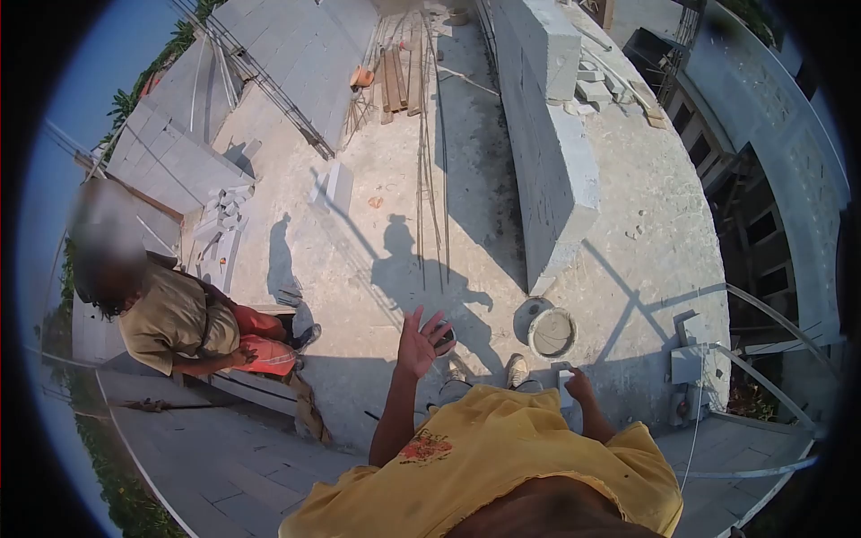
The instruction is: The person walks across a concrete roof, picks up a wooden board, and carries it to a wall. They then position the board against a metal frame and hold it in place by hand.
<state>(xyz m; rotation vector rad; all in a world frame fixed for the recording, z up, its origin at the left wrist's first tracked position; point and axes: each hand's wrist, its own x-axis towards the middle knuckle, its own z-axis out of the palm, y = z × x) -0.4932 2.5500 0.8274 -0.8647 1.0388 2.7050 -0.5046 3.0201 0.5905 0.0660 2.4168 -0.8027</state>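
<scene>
The left hand (418, 342) is raised, its grip spread wide and empty, above the concrete floor (377, 260). A small pale block (565, 381) is gripped by the right hand (580, 386), near the mortar bucket (552, 333).

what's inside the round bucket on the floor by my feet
The bucket holds a grey, wet-looking mix, likely mortar, filling it nearly to the rim. No tool shows in it. What lies below the surface and under the bucket is covered. It stands on the concrete floor.
</scene>
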